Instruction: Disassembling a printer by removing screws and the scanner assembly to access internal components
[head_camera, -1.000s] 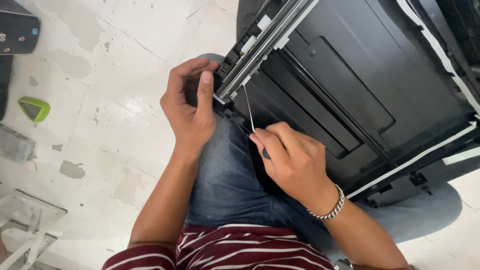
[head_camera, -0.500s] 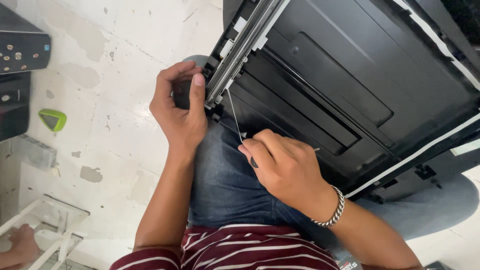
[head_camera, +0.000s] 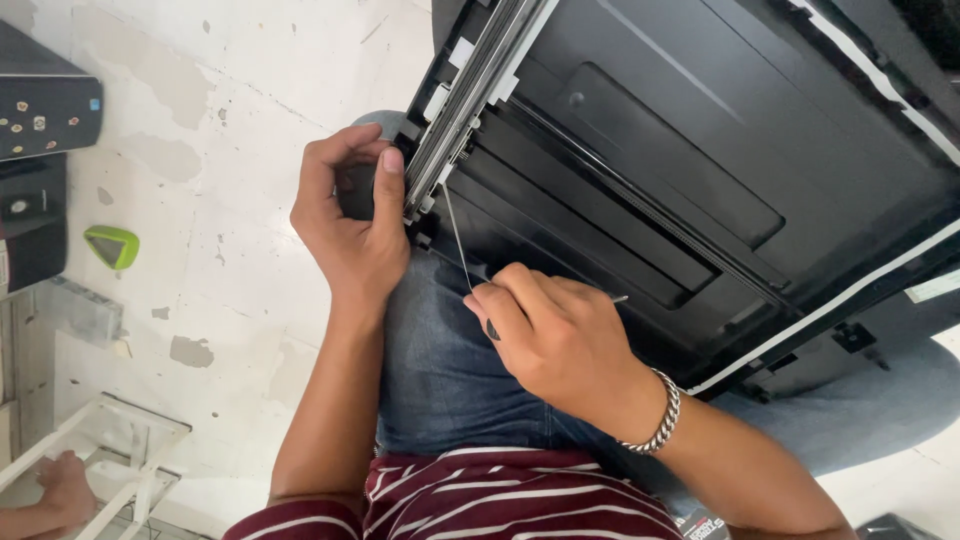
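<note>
A large black printer body rests tilted across my lap, its metal rail running up from the near corner. My left hand grips the corner of the printer at the rail's lower end, thumb pressed on the edge. My right hand pinches a thin wire-like tool whose tip reaches up to the rail end; a short metal tip shows past my knuckles. A silver bracelet is on my right wrist.
A stained white floor lies to the left. On it sit black electronic boxes, a small green piece, and a white frame. Another person's hand shows at the bottom left corner.
The view has shifted a little, with my hands and the printer now lower and left in frame. Both hands keep their holds; my right hand has drawn slightly down.
</note>
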